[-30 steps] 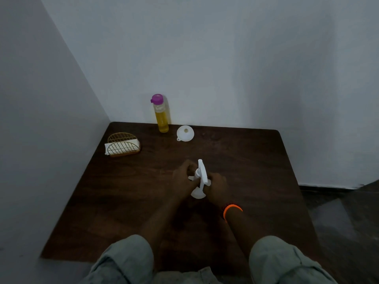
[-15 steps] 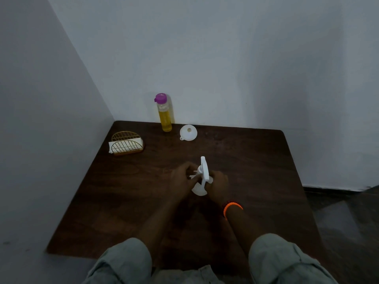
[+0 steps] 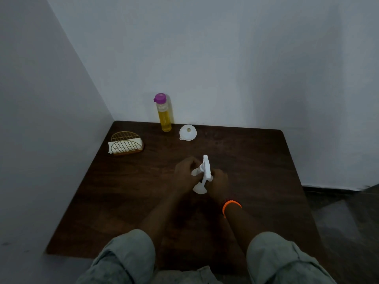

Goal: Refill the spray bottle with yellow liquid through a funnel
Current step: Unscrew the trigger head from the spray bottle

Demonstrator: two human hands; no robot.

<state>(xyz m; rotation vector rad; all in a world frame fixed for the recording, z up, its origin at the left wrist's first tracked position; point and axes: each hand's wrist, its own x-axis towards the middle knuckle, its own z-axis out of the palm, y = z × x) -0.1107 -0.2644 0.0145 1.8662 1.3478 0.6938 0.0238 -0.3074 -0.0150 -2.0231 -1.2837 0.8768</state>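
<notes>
A white spray bottle [image 3: 205, 171] sits between both hands at the middle of the dark wooden table [image 3: 256, 160]; only its trigger head and part of its base show. My left hand [image 3: 185, 174] is wrapped around its left side. My right hand [image 3: 219, 184], with an orange band on the wrist, grips its right side. A clear bottle of yellow liquid [image 3: 164, 113] with a purple cap stands upright at the table's far edge by the wall. To the right of that bottle lies a white funnel [image 3: 187, 132], mouth up.
A gold wire holder with white napkins [image 3: 125, 144] stands at the far left of the table. Walls close in behind and on the left. The table's right edge drops to a dark floor [image 3: 344, 212]. My knees [image 3: 131, 257] are at the near edge.
The hands and the spray bottle stay in about the same place on the table. The camera view has shifted slightly, so the scene sits a little differently in frame.
</notes>
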